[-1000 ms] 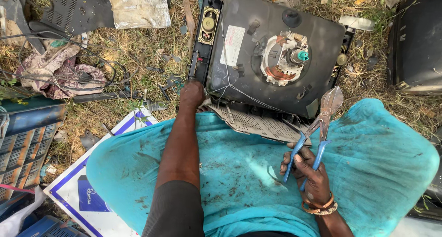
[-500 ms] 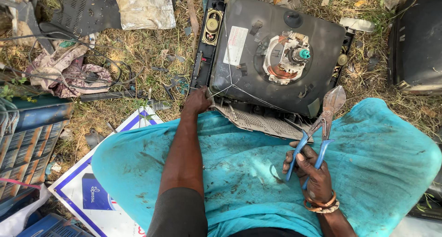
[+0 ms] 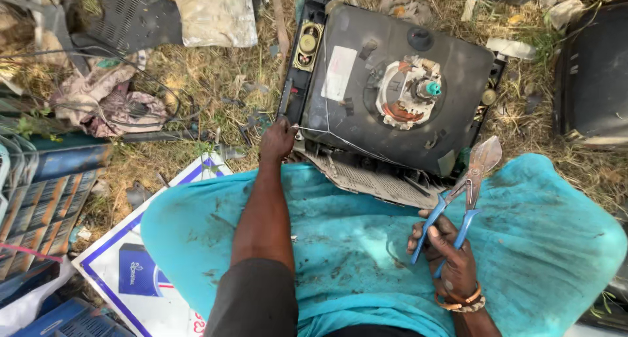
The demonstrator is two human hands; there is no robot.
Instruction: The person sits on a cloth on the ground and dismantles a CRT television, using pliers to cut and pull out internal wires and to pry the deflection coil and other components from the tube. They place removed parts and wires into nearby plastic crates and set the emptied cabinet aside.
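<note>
Dark grey picture-tube TV chassis point(image 3: 392, 95) face-down on dry grass, copper-wound yoke at neck, thin wire point(image 3: 340, 137) pulled taut off lower-left corner, blue-handled pliers point(image 3: 461, 199) upright, jaws parted, over teal cloth

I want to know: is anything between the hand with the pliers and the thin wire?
Nothing visible blocks it. Only teal cloth and the grille's edge lie between the right hand with pliers and the wire.

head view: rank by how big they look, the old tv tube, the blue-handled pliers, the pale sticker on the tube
1. tv tube, by far the largest.
2. pliers, though nearer the camera, so flattered.
3. pale sticker, smallest.
</note>
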